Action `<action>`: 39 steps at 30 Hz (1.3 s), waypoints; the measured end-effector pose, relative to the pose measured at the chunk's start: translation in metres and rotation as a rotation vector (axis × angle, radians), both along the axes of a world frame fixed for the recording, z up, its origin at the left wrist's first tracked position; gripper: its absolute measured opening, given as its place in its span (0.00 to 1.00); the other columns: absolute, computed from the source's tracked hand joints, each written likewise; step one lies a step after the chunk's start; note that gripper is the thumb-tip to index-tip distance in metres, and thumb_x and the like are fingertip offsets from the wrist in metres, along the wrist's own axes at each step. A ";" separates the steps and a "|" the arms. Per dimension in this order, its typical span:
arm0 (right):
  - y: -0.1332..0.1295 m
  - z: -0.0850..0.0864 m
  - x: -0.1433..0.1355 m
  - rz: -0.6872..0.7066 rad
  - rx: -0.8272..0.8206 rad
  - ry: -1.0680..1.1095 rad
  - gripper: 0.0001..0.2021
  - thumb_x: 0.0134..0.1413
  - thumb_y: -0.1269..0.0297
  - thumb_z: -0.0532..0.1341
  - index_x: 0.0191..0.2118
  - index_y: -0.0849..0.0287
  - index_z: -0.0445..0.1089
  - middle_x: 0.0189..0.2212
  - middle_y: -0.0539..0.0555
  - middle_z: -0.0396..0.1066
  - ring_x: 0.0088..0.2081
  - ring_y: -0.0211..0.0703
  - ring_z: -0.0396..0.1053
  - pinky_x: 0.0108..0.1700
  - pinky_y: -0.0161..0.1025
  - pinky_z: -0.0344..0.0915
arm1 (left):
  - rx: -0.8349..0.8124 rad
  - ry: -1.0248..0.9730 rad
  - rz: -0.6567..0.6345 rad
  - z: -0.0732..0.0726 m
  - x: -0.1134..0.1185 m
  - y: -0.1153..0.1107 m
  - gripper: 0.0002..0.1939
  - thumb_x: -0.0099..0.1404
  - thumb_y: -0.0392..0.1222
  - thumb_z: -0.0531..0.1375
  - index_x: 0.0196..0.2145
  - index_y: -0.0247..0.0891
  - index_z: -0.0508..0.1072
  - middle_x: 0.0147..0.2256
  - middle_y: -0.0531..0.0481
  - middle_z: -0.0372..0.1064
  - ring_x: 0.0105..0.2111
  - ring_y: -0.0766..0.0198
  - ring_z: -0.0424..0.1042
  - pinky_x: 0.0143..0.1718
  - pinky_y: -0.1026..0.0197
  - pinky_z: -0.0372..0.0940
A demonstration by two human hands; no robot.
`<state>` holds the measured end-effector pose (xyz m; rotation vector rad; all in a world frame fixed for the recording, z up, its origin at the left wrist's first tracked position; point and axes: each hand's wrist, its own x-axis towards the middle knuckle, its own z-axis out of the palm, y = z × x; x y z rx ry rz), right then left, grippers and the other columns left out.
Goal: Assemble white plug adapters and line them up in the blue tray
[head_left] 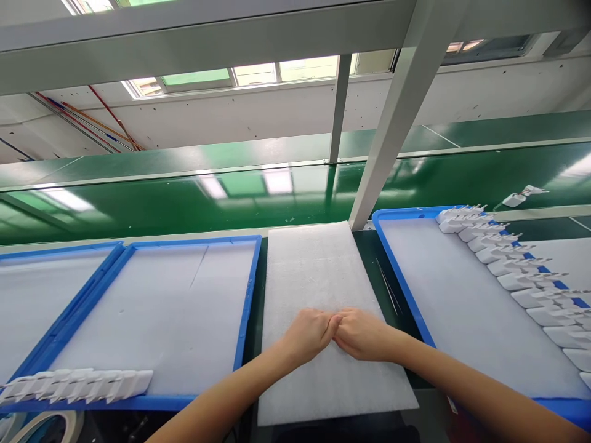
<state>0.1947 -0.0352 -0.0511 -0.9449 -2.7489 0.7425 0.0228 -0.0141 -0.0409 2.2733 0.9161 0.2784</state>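
Observation:
My left hand (310,332) and my right hand (359,333) meet over a white foam sheet (309,264), knuckles touching. The fingers of both are curled closed. Whatever they may hold is hidden inside them. Under the hands, the foam sheet lies lengthwise between two blue trays. A pair of tweezers (388,286) rests on the dark green surface just right of the sheet.
White plug adapters (514,282) line the far side of the right blue tray (401,271). Several more (101,385) sit along the near edge of the left blue tray (252,286). A roll of tape (69,424) is at lower left. A slanted post (388,123) rises behind the sheet. One white adapter (514,199) lies on the green belt.

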 end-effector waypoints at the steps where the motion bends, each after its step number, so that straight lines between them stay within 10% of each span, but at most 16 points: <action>1: 0.000 -0.001 0.000 -0.001 -0.010 0.007 0.12 0.59 0.75 0.46 0.29 0.61 0.63 0.26 0.52 0.67 0.29 0.38 0.65 0.35 0.37 0.61 | -0.001 -0.003 -0.003 0.000 0.000 0.000 0.28 0.72 0.47 0.37 0.19 0.36 0.60 0.17 0.53 0.58 0.17 0.70 0.51 0.21 0.62 0.48; 15: 0.003 -0.002 0.002 -0.084 -0.076 0.078 0.08 0.56 0.76 0.51 0.37 0.61 0.64 0.35 0.53 0.71 0.36 0.41 0.68 0.39 0.36 0.63 | -0.305 -0.191 0.091 0.004 0.000 0.003 0.22 0.70 0.47 0.43 0.20 0.36 0.56 0.20 0.55 0.57 0.20 0.71 0.53 0.23 0.64 0.49; 24: 0.011 0.033 0.003 -0.025 -0.096 0.096 0.14 0.58 0.76 0.50 0.41 0.54 0.68 0.37 0.47 0.74 0.37 0.38 0.71 0.41 0.36 0.61 | -0.924 -0.555 0.150 0.003 -0.004 0.011 0.21 0.64 0.53 0.52 0.20 0.34 0.61 0.20 0.55 0.58 0.23 0.70 0.58 0.29 0.64 0.56; 28: 0.050 0.051 -0.007 -0.056 0.037 -0.012 0.12 0.60 0.72 0.51 0.37 0.53 0.71 0.31 0.49 0.72 0.32 0.38 0.69 0.37 0.36 0.61 | -0.984 -0.739 0.296 0.000 -0.011 0.019 0.15 0.62 0.51 0.52 0.31 0.34 0.64 0.23 0.56 0.57 0.22 0.71 0.57 0.27 0.64 0.54; 32: 0.107 0.059 -0.032 -0.069 0.201 -0.131 0.11 0.61 0.69 0.53 0.39 0.50 0.73 0.46 0.50 0.68 0.46 0.39 0.65 0.44 0.35 0.63 | -0.925 -0.878 0.502 -0.004 -0.020 0.030 0.22 0.59 0.43 0.53 0.51 0.39 0.55 0.25 0.58 0.59 0.21 0.71 0.58 0.29 0.64 0.55; 39: 0.223 0.048 -0.044 -0.357 0.335 -0.393 0.13 0.58 0.74 0.57 0.48 0.64 0.67 0.48 0.62 0.65 0.52 0.54 0.61 0.50 0.53 0.62 | -0.909 -0.809 0.636 -0.012 -0.019 0.032 0.12 0.54 0.41 0.55 0.35 0.31 0.67 0.22 0.54 0.60 0.20 0.72 0.57 0.26 0.65 0.52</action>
